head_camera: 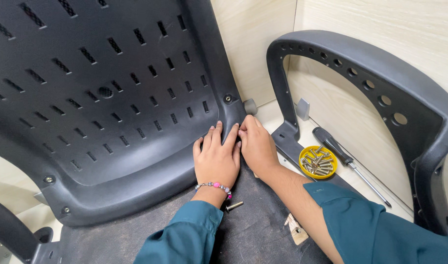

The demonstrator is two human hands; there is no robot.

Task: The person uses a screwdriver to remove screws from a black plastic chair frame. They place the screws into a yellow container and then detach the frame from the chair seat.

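Chair back shell (101, 98), the black slotted plastic piece, stands tilted up on the dark seat underside (253, 230), and we take it as our landmark. Our left hand (216, 159) lies flat on the shell's lower right corner, fingers spread and holding nothing. Our right hand (255, 144) sits just beside it at the same corner, fingers curled against the edge; whether they pinch anything we cannot tell. Several screws already sit in the shell's rim, so we judge part of the fastening done. Below the shell's corner a loose bolt (233, 206) lies on the seat underside, unused. To the right of the shell a yellow dish of screws (318, 162) is well filled, a screwdriver (348, 161) lies beside it untouched, and one armrest (380, 88) stands loose, so much appears left.
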